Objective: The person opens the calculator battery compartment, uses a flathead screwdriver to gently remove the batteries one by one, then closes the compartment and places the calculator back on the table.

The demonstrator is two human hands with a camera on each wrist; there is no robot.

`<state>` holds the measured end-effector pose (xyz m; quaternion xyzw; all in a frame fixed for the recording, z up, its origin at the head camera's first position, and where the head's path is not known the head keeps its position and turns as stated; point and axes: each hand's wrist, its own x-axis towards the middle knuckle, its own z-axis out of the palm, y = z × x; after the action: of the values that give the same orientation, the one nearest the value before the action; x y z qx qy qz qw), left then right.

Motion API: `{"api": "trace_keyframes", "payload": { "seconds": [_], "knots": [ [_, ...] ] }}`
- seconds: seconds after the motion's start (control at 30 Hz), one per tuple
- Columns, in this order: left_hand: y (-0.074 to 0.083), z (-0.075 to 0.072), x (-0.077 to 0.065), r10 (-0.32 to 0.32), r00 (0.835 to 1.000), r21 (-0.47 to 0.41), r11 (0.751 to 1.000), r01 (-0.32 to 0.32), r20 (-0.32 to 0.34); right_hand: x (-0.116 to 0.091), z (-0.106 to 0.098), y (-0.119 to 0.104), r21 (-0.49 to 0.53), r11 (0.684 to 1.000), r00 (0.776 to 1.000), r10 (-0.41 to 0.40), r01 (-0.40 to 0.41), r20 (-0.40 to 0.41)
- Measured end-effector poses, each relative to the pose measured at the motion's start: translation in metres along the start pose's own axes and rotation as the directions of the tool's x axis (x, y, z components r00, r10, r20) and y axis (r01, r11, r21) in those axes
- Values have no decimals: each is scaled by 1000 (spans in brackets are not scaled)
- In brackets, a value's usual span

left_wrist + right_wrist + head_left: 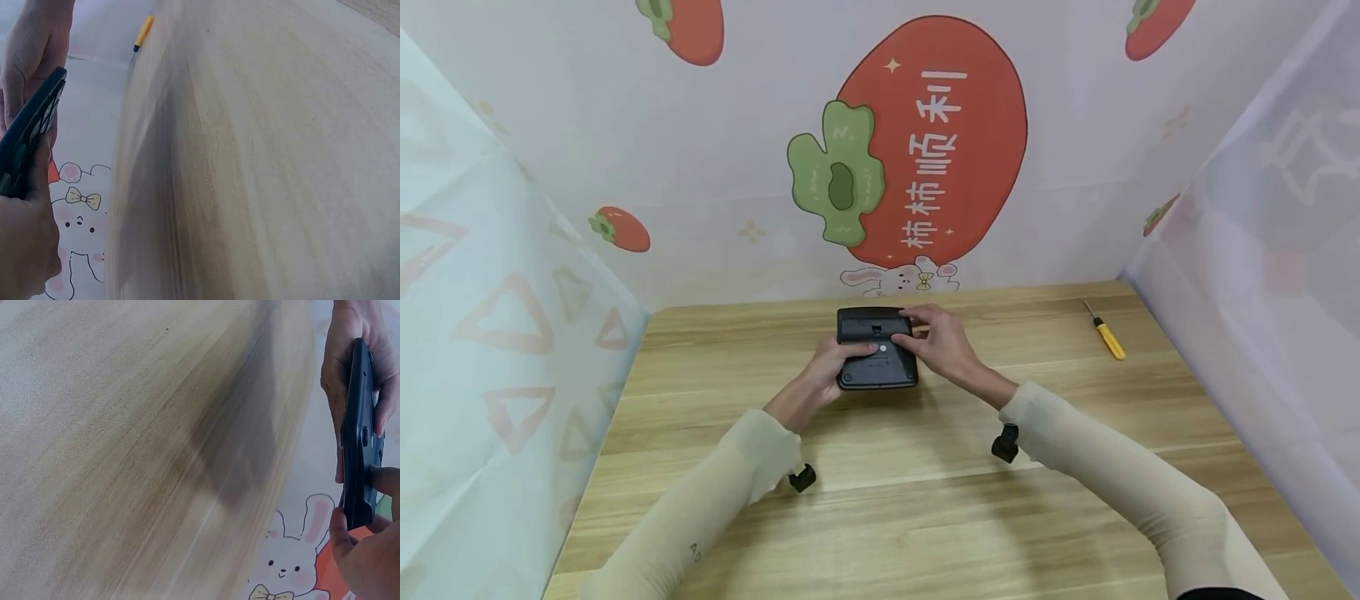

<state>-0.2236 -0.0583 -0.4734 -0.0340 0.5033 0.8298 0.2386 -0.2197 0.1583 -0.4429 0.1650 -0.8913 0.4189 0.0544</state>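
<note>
A black calculator (883,372) is held up off the table near its far edge, its back turned up towards the head camera. Keys on its face show in the left wrist view, where the calculator (28,134) is seen nearly edge-on. My left hand (827,367) grips the left side, thumb lying across the back and fingers beneath. At the upper right corner my right hand (946,340) holds it between thumb and fingers, the thumb tip near a recessed strip with a small notch. In the right wrist view the calculator (359,437) is also seen edge-on between both hands.
A screwdriver (1108,337) with a yellow handle lies on the wooden table (925,517) at the far right. Printed cloth walls (737,167) stand behind and on both sides. Small black devices (1004,443) hang at both wrists.
</note>
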Motion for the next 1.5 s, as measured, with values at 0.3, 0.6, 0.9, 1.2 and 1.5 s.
{"api": "trace_keyframes", "payload": {
  "seconds": [0.3, 0.6, 0.9, 1.2, 1.5],
  "knots": [
    [-4, -1, 1, 10, 1000, -20, 1000, -10, 15, 0, -1, 1, -4, 1000, 999, 17, -17, 28],
    [-6, 0, 1, 7, 1000, -23, 1000, -6, 19, 1, -4, 2, -25, 1000, 998, 20, -19, 51],
    [-7, 0, 2, 4, 1000, -21, 1000, -4, 7, 0, -6, 0, -41, 999, 998, 5, -3, 58],
    [-5, 0, 2, -5, 1000, -36, 999, 5, -4, 4, -6, -2, -109, 993, 996, -29, 38, 79],
    [-7, -1, 1, -3, 1000, -37, 999, 4, 17, 7, -8, -3, -294, 940, 983, -144, 173, 118]
  ]
}}
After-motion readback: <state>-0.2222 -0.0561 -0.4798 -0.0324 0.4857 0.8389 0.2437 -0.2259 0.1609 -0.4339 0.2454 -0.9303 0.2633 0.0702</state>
